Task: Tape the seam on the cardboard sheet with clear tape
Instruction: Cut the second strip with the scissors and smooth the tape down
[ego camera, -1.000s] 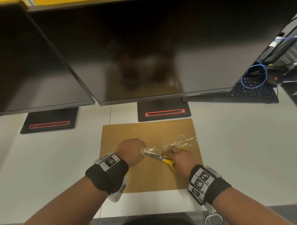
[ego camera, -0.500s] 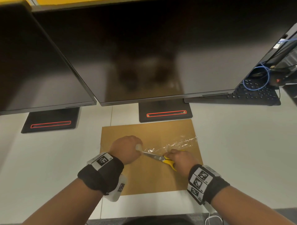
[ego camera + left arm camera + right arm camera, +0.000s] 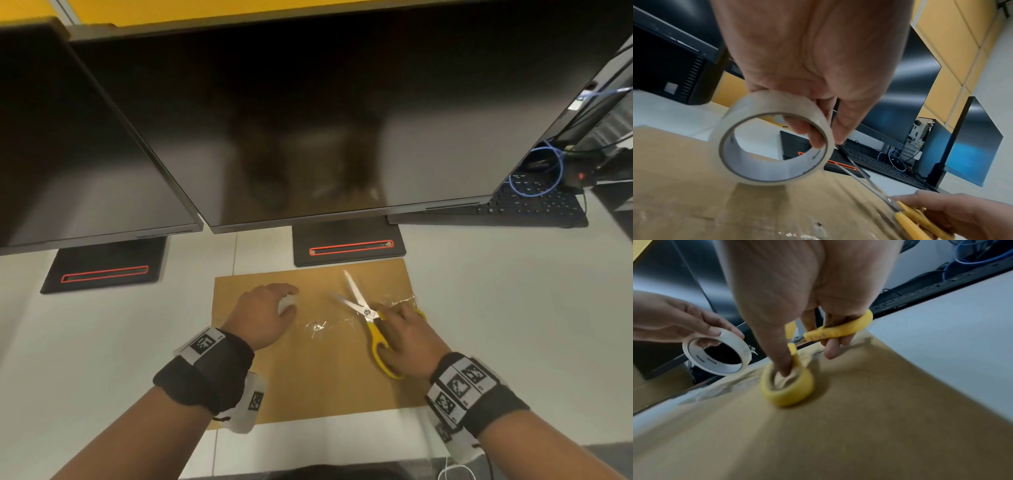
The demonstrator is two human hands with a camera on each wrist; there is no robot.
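A brown cardboard sheet (image 3: 318, 377) lies flat on the white desk. A wrinkled strip of clear tape (image 3: 342, 320) runs across its middle. My left hand (image 3: 263, 317) grips the clear tape roll (image 3: 774, 138) just above the sheet's left part, with one finger through the core; the roll (image 3: 716, 352) hangs free of the strip. My right hand (image 3: 407, 337) holds yellow-handled scissors (image 3: 371, 325) over the right part. The thumb sits in one yellow loop (image 3: 787, 382) and fingers in the other. The blades (image 3: 354, 296) stand apart and point away from me.
Two dark monitors (image 3: 291, 120) overhang the desk right behind the sheet, on black bases (image 3: 349, 245) with red slots. A black keyboard (image 3: 534, 209) and a blue cable coil (image 3: 537, 171) lie at the back right. White desk (image 3: 513, 308) extends on both sides.
The scissors were across the tape beside the roll; now their blades are apart and swung to the right and away. The roll has parted from the strip, and my left hand has drawn it left.
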